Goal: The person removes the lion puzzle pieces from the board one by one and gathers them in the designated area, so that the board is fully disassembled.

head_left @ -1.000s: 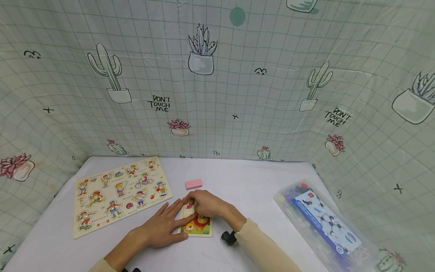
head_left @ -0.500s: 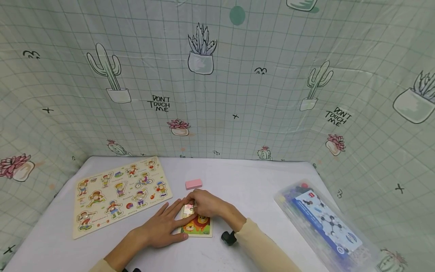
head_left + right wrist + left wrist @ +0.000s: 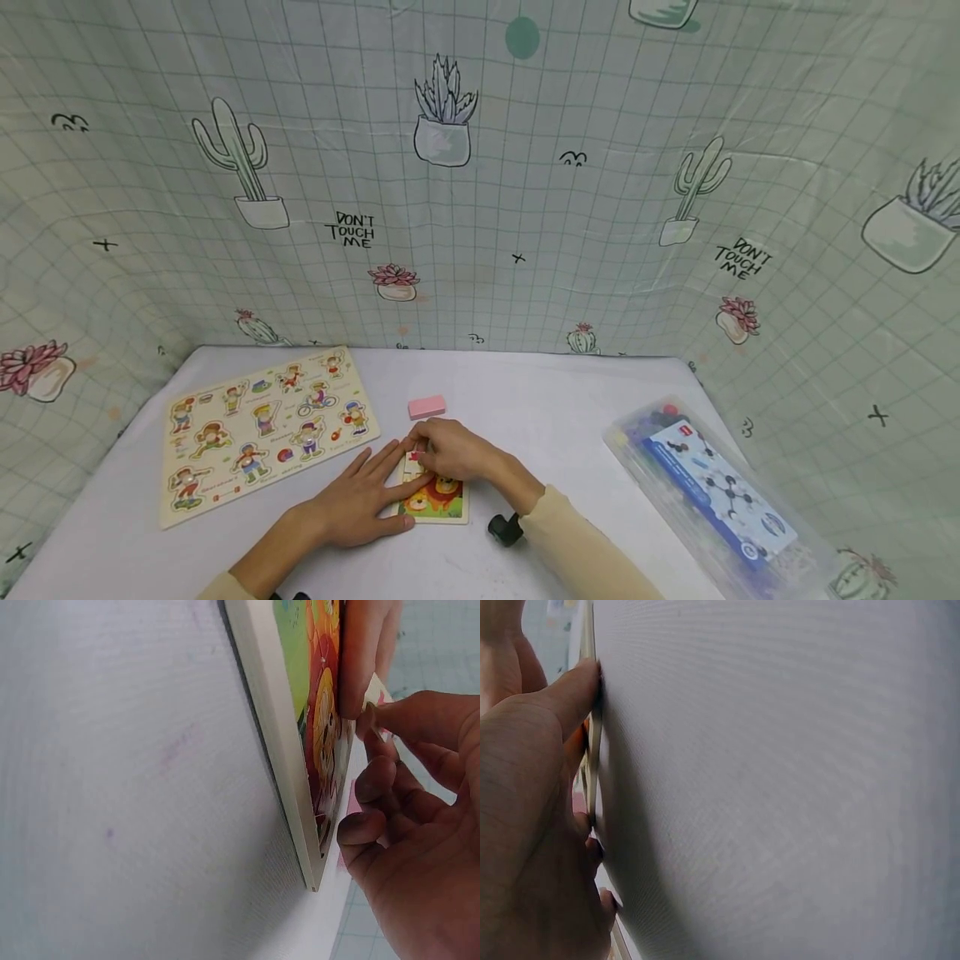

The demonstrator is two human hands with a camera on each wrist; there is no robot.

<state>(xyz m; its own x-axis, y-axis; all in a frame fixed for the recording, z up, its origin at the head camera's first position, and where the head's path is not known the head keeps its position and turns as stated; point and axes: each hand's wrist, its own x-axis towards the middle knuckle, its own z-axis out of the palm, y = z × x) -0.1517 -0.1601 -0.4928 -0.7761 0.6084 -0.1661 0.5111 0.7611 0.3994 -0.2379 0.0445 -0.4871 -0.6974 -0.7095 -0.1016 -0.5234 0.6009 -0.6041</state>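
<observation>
A small jigsaw puzzle [image 3: 442, 502] with a lion picture lies in a pale frame on the table. My left hand [image 3: 352, 504] rests along its left side with fingers spread, one finger reaching across the picture. The thumb touches the lower left edge. At the upper part of the puzzle, my right hand [image 3: 453, 450] has its fingers bent. In the right wrist view, thumb and index finger pinch a thin puzzle piece [image 3: 374, 721], tilted off the board. The right hand's fingers hide part of the puzzle's upper end in the head view.
A large peg puzzle board [image 3: 277, 433] with sports figures lies at the left. Just beyond the hands sits a pink block [image 3: 427, 407]. A clear plastic case [image 3: 720, 492] with a blue-and-white label stands at the right. A patterned cloth [image 3: 480, 208] hangs behind the table.
The small piece at the right fingertips has shifted and tilted slightly, so its pink print shows differently. Both hands stay almost where they were.
</observation>
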